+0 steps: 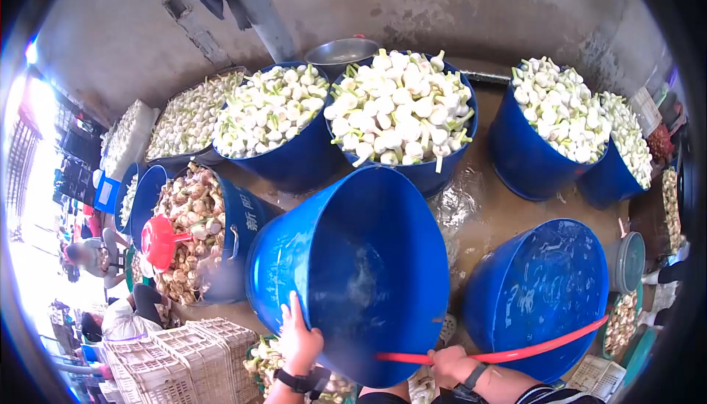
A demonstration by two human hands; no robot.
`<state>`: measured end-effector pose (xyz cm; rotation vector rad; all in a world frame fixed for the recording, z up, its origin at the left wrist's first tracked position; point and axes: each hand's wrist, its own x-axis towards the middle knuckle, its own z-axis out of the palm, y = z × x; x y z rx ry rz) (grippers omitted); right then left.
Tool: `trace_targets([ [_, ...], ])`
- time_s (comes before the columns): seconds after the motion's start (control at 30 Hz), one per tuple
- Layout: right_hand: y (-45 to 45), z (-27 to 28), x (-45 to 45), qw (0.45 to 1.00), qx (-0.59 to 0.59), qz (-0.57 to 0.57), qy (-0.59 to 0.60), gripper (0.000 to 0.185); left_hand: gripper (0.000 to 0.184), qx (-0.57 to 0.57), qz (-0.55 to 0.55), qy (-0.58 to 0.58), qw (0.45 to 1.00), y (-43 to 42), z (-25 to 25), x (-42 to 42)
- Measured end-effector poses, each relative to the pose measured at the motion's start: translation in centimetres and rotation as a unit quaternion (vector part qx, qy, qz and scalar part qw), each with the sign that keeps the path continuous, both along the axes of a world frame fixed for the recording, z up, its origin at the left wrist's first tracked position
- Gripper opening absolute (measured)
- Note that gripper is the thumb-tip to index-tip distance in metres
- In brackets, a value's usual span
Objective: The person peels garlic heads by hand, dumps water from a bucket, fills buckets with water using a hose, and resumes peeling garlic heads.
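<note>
On the left, a red scoop [160,243] lies on brown garlic [210,216]. The left hand [300,343], fingers apart, rests against a big blue tub [283,257]. The right hand [449,366] squeezes a red hose [541,349], which crosses another blue bucket [487,297].

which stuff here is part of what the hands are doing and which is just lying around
Apparently in use:
red hose, in the right hand
blue tub, by the left hand

Apparently just standing by:
metal basin
white plastic crates
garlic-filled blue tubs
</note>
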<state>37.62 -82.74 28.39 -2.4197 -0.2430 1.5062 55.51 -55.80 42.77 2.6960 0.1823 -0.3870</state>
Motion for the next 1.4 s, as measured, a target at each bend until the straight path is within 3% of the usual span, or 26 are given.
trace_targets([
  [0.1,-0.2,-2.5,-2.8,0.998,0.000,-0.047,0.033,0.029,0.089,0.058,-0.009,-0.022,0.998,-1.1,-0.4,-0.7],
  [0.17,0.2,-1.4,-3.6,0.996,0.016,-0.074,0.048,0.027,0.086,0.017,0.020,-0.010,1.000,0.0,-0.5,-0.4],
  [0.23,-1.2,0.4,-2.7,0.995,0.046,-0.090,0.010,0.027,0.083,0.048,0.044,-0.017,0.998,-0.5,-1.0,-0.3],
  [0.3,-3.0,0.4,-2.7,0.993,0.085,-0.071,-0.028,0.025,0.082,0.015,0.058,-0.033,0.998,-1.9,-0.5,-0.3],
  [0.37,-4.4,0.6,-2.5,0.992,0.090,-0.091,-0.007,0.026,0.081,-0.123,0.051,-0.093,0.987,0.3,-3.3,-0.6],
  [0.47,-5.6,1.0,-3.3,0.992,0.104,-0.071,0.024,0.029,0.081,-0.272,0.094,-0.062,0.956,-2.0,-1.5,-1.1],
  [0.63,-6.4,2.7,-5.9,0.995,0.086,-0.041,0.019,0.030,0.083,-0.282,0.089,-0.034,0.955,-0.8,-2.2,-1.6],
  [0.7,-6.7,4.0,-6.9,0.991,0.089,-0.096,-0.009,0.029,0.081,-0.306,0.119,0.001,0.944,-0.2,-2.9,-1.8],
  [0.8,-8.0,6.1,-7.2,0.986,0.080,-0.113,-0.097,0.033,0.079,-0.302,0.157,0.020,0.940,4.8,-7.2,-2.5],
  [0.9,-10.1,9.8,-4.7,0.965,0.026,-0.169,-0.198,0.043,0.075,-0.292,0.176,0.028,0.940,10.9,-12.4,-1.9],
  [0.97,-11.0,12.3,-2.2,0.952,-0.110,-0.142,-0.248,0.040,0.071,-0.263,0.227,0.057,0.936,12.4,-13.7,-0.8],
  [1.03,-11.9,14.9,1.0,0.923,-0.137,-0.216,-0.287,0.045,0.069,-0.277,0.222,0.064,0.933,15.9,-15.9,-0.1],
  [1.1,-12.3,16.3,2.9,0.868,-0.161,-0.272,-0.383,0.051,0.068,-0.348,0.256,0.108,0.895,18.4,-17.3,0.9],
  [1.23,-12.0,19.8,7.7,0.793,-0.183,-0.385,-0.436,0.051,0.063,-0.360,0.328,0.129,0.864,19.9,-19.4,3.3],
  [1.4,-12.3,21.9,11.4,0.767,-0.223,-0.426,-0.426,0.051,0.059,-0.449,0.359,0.133,0.807,19.9,-18.5,4.0],
])
